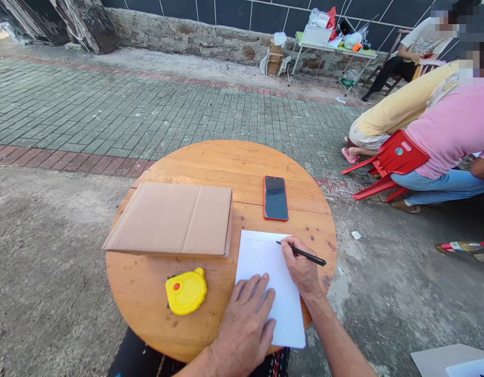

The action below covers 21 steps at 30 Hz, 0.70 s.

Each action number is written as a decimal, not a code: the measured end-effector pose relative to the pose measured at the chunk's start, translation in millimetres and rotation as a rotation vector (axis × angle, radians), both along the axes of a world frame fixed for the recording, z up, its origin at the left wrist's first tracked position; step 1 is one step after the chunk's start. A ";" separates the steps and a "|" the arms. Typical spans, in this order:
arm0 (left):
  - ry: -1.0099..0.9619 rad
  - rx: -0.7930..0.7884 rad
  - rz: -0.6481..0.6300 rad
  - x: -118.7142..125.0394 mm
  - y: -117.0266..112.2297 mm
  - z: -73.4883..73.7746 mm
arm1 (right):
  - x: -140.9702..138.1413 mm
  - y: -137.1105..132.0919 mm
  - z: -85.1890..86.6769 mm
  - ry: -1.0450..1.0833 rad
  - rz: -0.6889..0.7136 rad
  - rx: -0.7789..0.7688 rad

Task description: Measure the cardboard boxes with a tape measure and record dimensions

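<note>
One pen (310,256) is pinched by the right hand (303,269) over one paper (283,314), touched by the outspread left hand (245,330); one box (171,220), one phone (276,199), one tape measure (189,294) are carried by one table (214,159).

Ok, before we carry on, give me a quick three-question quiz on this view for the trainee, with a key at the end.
1. Which hand holds the black pen?
2. True or false: the left hand rests on the white paper.
3. Which of these is nearest the yellow case on the wooden table?
A) the phone
B) the cardboard box
C) the red chair

Key:
1. The right hand.
2. True.
3. B.
</note>
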<state>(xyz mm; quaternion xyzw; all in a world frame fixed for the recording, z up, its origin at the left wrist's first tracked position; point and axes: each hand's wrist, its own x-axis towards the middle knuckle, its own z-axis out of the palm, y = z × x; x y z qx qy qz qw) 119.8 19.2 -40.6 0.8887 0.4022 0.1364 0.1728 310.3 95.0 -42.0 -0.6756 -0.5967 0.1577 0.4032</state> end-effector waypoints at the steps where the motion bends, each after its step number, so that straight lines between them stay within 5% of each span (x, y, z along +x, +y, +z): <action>1: 0.000 0.001 0.001 0.0 -0.1 0.0 | 0.0 0.3 0.2 -0.001 0.005 0.001; 21: 0.000 0.004 0.008 -1.1 0.8 1.3 | 0.4 -2.4 2.6 0.034 0.013 -0.013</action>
